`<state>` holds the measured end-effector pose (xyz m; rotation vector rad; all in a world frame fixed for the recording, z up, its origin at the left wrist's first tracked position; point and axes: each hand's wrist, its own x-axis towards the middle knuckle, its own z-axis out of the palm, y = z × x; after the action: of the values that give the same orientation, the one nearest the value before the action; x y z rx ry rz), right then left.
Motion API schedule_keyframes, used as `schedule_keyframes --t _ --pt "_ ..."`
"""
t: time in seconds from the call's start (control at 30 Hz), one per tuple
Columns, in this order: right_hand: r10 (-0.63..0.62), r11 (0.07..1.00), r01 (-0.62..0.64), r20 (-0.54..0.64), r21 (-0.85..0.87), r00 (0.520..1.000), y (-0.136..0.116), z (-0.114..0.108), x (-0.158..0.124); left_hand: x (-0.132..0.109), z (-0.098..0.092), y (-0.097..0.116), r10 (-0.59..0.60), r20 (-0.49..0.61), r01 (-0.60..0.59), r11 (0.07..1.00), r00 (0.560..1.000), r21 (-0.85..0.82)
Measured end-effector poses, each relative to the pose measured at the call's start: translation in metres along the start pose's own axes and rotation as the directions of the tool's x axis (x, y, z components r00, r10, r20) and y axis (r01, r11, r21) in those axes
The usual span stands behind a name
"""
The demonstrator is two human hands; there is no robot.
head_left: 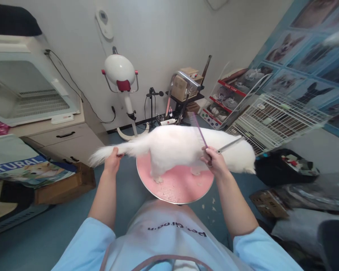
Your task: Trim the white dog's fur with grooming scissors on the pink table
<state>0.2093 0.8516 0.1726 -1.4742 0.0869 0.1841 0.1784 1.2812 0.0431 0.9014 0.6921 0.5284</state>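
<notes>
A white dog point(172, 145) stands on a round pink grooming table point(177, 190), side-on, its head at the right and turned away. Its fluffy tail point(134, 146) stretches out to the left. My left hand point(112, 160) is closed around the tail near its tip. Over the dog's shoulder, my right hand point(214, 160) grips a purple-backed comb point(200, 130) and a pair of scissors point(228, 145) together. The comb's teeth point up and left, and the scissor blades point right along the dog's back. My right fingers partly hide the scissor handles.
Behind the table stand a white dryer on a stand point(120, 73) and a small black tripod point(151, 101). White wire cages point(279, 116) and a shelf rack point(228, 94) are at the right. A drawer cabinet point(62, 139) is at the left. Fur clippings lie on the floor.
</notes>
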Motion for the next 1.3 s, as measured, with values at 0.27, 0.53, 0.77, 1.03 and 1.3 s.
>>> schedule_keyframes --t 0.27,0.53,0.77,1.03,1.3 --pt "-0.071 0.997 0.071 -0.018 -0.009 0.997 0.008 -0.011 -0.002 0.005 -0.002 -0.001 0.005 0.02 -0.005 1.0 1.0 0.017" --pt "-0.044 0.998 0.04 -0.061 -0.057 0.997 0.014 -0.016 -0.011 0.006 -0.004 -0.001 0.001 0.033 -0.001 1.0 0.999 0.001" --pt "-0.081 0.996 0.084 -0.095 0.02 0.992 0.022 -0.025 -0.011 0.005 -0.005 -0.001 -0.006 0.045 0.006 1.0 0.999 0.006" --pt "-0.081 0.995 0.087 -0.13 0.046 0.988 0.03 -0.035 -0.013 0.006 -0.005 -0.001 0.009 0.032 -0.01 1.0 0.999 0.01" --pt "-0.063 0.997 0.069 -0.153 0.036 0.986 0.038 -0.049 -0.014 0.01 -0.008 -0.001 -0.009 0.04 0.008 1.0 0.999 0.029"
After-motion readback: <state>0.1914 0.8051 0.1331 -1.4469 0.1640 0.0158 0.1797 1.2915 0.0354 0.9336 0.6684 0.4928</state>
